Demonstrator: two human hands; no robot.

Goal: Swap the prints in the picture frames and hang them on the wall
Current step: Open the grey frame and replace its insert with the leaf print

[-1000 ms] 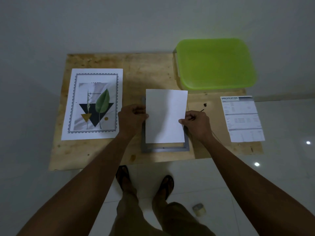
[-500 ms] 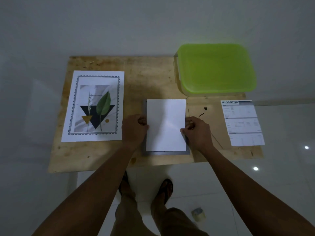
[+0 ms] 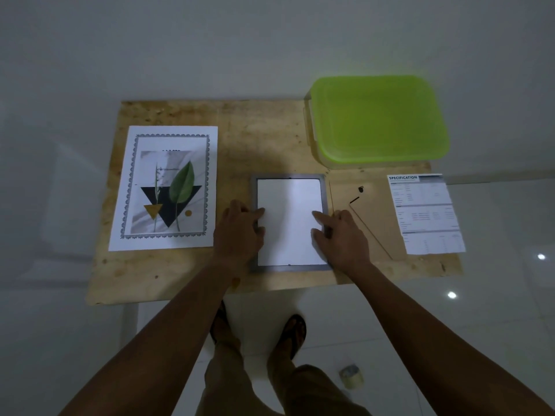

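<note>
**White sheet seated in the grey frame, both hands flat on it**

The grey picture frame [image 3: 288, 268] lies flat near the front edge of the wooden table [image 3: 258, 139]. A white sheet [image 3: 289, 217], blank side up, sits inside the frame, with its rails showing on all four sides.

The left hand [image 3: 237, 232] rests over the frame's left rail, fingers straight and spread, the tips lying on the sheet's left edge. The right hand [image 3: 342, 235] lies over the frame's right rail in the same way, its fingers extended and pressing on the sheet's right edge. Neither hand is curled round anything.

Left of the frame, just beside the left hand, lies a larger print [image 3: 166, 187] face up: a green leaf over a dark triangle inside a patterned border. Behind the frame and to its right stands a container with a lime-green lid [image 3: 378, 118]. Right of the frame lie a thin rod [image 3: 371, 232] and a small black clip [image 3: 360, 189], and beyond them a printed sheet headed "SPECIFICATION" [image 3: 425, 211] overhanging the table's right edge.

On the floor, in front of the frame, are the person's sandalled feet and a roll of tape [image 3: 350, 376].
</note>
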